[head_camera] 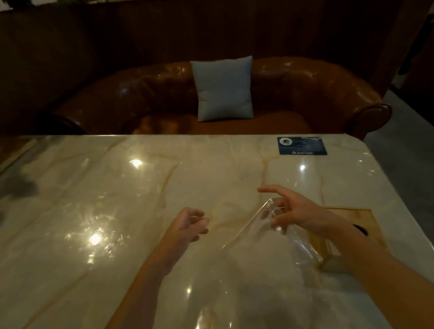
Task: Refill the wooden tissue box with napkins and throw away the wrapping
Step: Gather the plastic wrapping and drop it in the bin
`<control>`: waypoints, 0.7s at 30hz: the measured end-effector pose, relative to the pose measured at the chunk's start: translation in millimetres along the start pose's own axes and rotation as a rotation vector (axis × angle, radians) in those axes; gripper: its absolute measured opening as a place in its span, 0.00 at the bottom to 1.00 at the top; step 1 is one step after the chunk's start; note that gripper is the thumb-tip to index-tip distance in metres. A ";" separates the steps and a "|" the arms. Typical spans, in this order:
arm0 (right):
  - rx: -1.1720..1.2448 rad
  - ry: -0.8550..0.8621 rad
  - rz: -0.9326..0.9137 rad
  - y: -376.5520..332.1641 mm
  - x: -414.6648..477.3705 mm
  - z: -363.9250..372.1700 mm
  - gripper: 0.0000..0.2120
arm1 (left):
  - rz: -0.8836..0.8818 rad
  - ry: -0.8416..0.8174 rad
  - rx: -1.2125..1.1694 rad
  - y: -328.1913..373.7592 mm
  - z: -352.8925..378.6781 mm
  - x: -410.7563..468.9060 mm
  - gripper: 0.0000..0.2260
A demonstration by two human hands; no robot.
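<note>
Wrapping: your clear, crinkled plastic wrapping (259,242) hangs from your right hand near the lower middle of the view, over the glossy cream marble surface (88,207). Its long axis runs from the fingers down and toward you, spreading wider near your body. You cannot tell whether its lower part touches the surface.
Right hand: your right hand (296,210) has its middle fingers (277,220) pinching the wrapping's top end, while the index finger and thumb stretch out loose toward the left.
Left hand: your left hand (189,224) hovers just left of the wrapping, fingers curled halfway in, with nothing in it.
Tissue box: the light wooden tissue box (357,220) sits at the right edge of the surface, partly hidden under your right forearm. A dark round opening shows in its top panel. What is inside cannot be seen.
Open room: the whole left half of the surface lies bare, with lamp glare on it. The box stands close to the rounded right edge.
Card: a dark blue printed card (302,145) lies flat near the far right corner, well apart from the box.
Far side: a brown leather sofa (152,96) runs beyond the far edge, with a pale blue square cushion (223,89) upright against its back.
</note>
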State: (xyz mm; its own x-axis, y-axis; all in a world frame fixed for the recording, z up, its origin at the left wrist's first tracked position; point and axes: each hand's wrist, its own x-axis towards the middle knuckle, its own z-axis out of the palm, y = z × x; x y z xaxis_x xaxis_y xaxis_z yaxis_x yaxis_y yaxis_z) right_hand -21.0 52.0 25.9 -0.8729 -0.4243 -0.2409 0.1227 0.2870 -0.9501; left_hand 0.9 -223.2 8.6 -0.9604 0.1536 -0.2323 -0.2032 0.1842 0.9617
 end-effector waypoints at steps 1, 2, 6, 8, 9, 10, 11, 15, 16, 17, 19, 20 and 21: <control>-0.034 -0.035 -0.002 -4.8 1.8 1.7 0.30 | 0.003 -0.087 0.029 0.7 4.2 -0.2 0.14; -0.070 -0.067 -0.005 -10.2 3.4 4.3 0.28 | -0.006 -0.173 0.053 0.7 10.0 0.5 0.21; -0.128 -0.134 -0.025 -26.7 8.9 14.3 0.23 | -0.026 -0.392 0.063 0.4 40.1 0.2 0.20; -0.105 -0.120 -0.030 -29.1 9.9 14.8 0.22 | 0.010 -0.362 0.086 -0.6 46.7 0.3 0.12; -0.091 -0.108 -0.022 -28.2 9.6 13.7 0.22 | 0.017 -0.330 0.080 -2.3 47.1 0.5 0.13; -0.073 -0.093 -0.008 -26.0 8.6 11.9 0.21 | 0.015 -0.296 0.054 -3.2 46.3 0.5 0.14; -0.049 -0.076 0.011 -22.4 7.0 10.1 0.20 | 0.011 -0.254 0.018 -3.9 44.4 0.5 0.14; 0.095 0.015 0.054 -0.8 -1.3 9.6 0.23 | -0.038 -0.066 -0.204 -9.9 34.5 3.9 0.07; 0.159 0.053 0.055 5.1 -2.2 12.3 0.23 | -0.057 -0.033 -0.269 -11.9 32.8 4.7 0.06; 0.231 0.096 0.055 10.7 -2.4 16.1 0.24 | -0.067 -0.007 -0.324 -14.2 31.5 5.7 0.06; 0.323 0.184 0.060 20.1 -2.4 26.1 0.24 | -0.066 0.024 -0.392 -17.0 30.7 5.4 0.04; 0.333 0.221 0.064 24.1 -2.4 32.2 0.23 | -0.061 0.030 -0.409 -18.0 31.3 4.8 0.04; 0.334 0.255 0.067 27.9 -3.0 38.5 0.22 | -0.058 0.036 -0.419 -19.4 32.3 4.6 0.04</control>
State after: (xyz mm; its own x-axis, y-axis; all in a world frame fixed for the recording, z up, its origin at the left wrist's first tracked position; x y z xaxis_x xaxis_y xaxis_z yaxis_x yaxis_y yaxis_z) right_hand 3.3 28.2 -7.6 -0.9413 -0.1764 -0.2876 0.2931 -0.0053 -0.9561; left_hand 6.6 -194.7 -15.8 -0.9495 0.1196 -0.2902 -0.3103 -0.2197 0.9249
